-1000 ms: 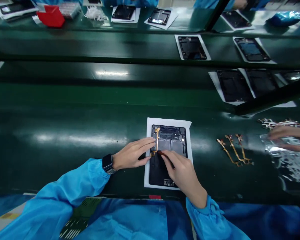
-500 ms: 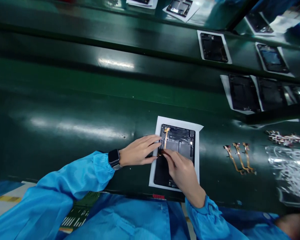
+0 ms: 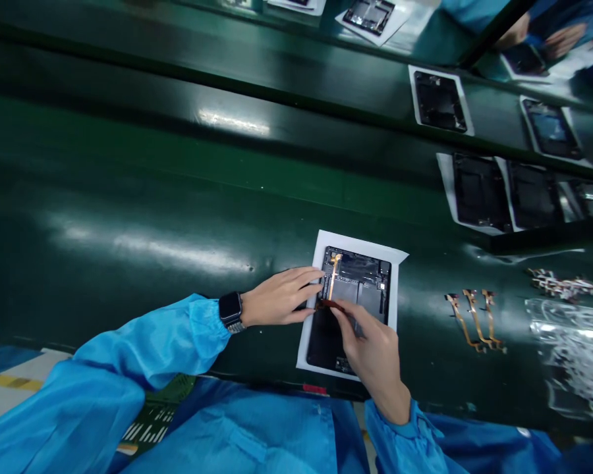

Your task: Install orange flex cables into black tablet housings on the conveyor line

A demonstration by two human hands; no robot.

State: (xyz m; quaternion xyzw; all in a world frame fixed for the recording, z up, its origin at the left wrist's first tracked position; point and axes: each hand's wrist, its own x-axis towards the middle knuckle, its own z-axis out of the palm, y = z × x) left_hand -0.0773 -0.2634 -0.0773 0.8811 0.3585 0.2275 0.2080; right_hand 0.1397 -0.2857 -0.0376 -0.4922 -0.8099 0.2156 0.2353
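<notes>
An opened tablet (image 3: 326, 339) lies on a white sheet (image 3: 304, 349) at the table's near edge, its inner parts facing up. An orange flex cable (image 3: 333, 280) runs down the tablet's upper left side. My right hand (image 3: 373, 345) comes in from the lower right, thumb and finger pinched on the dark reddish-brown lower end of this cable. Flat and with fingers stretched out, my left hand (image 3: 281, 299) rests at the tablet's left edge, fingertips by the cable. The fingertips partly hide the cable's end.
Three loose flex cables (image 3: 474, 322) lie to the right, near a pile of small parts (image 3: 566, 283) and a clear plastic bag (image 3: 573, 355) of white bits. More opened tablets (image 3: 479, 191) stand at the back right, below a dark bar. A co-worker's hands (image 3: 563, 41) are at the far right.
My right hand has shifted slightly, and more of the cable's reddish-brown end shows in its pinch. My left hand stays at the tablet's edge. The co-worker's hands have come into sight.
</notes>
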